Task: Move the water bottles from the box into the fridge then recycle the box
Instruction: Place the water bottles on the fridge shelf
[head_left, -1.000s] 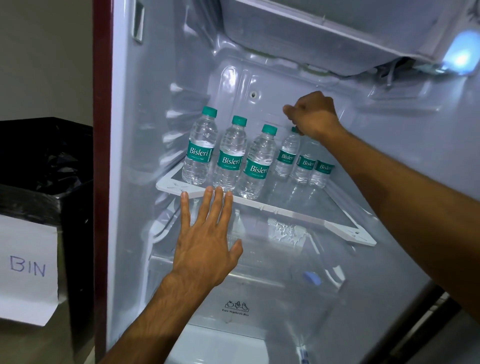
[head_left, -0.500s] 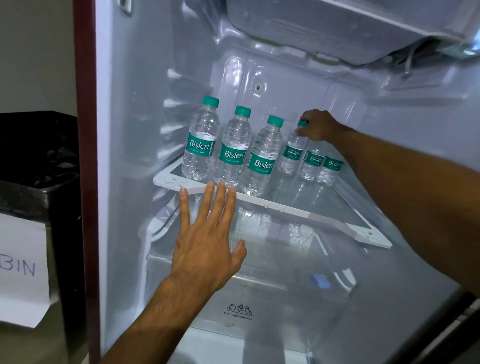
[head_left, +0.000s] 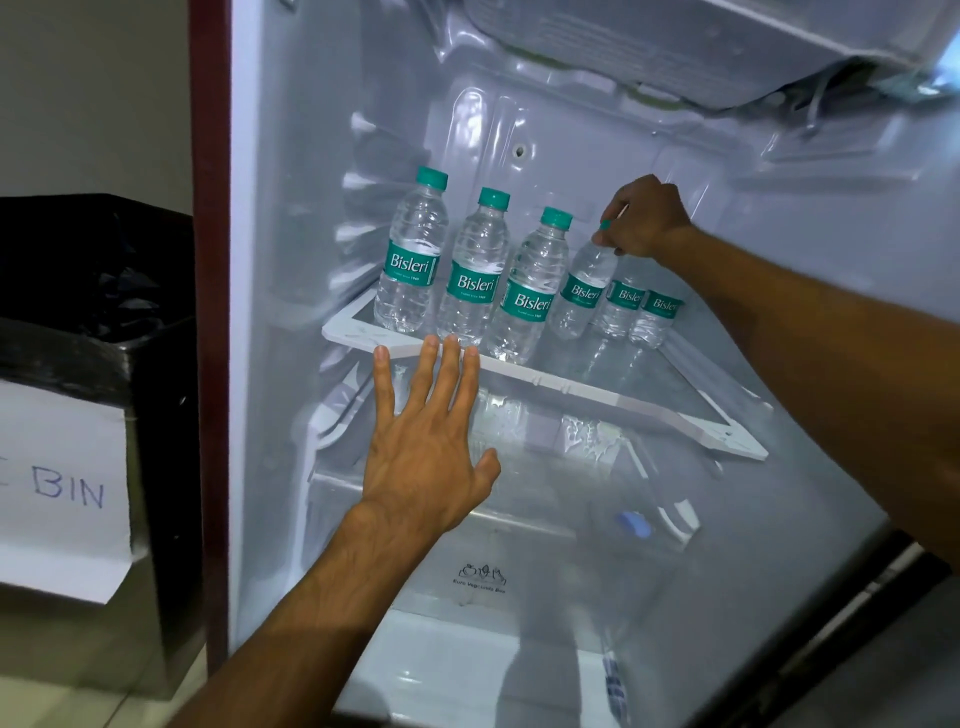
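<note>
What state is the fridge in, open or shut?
Open: the fridge shows its white inside, six water bottles stand on its shelf, and the right hand grips one by the cap.

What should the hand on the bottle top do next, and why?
Probably let go of the cap and draw back. The right hand pinches the cap of a bottle whose base seems to sit on the shelf already, beside five other bottles standing there. The left hand is open, fingertips at the shelf's front edge.
</note>
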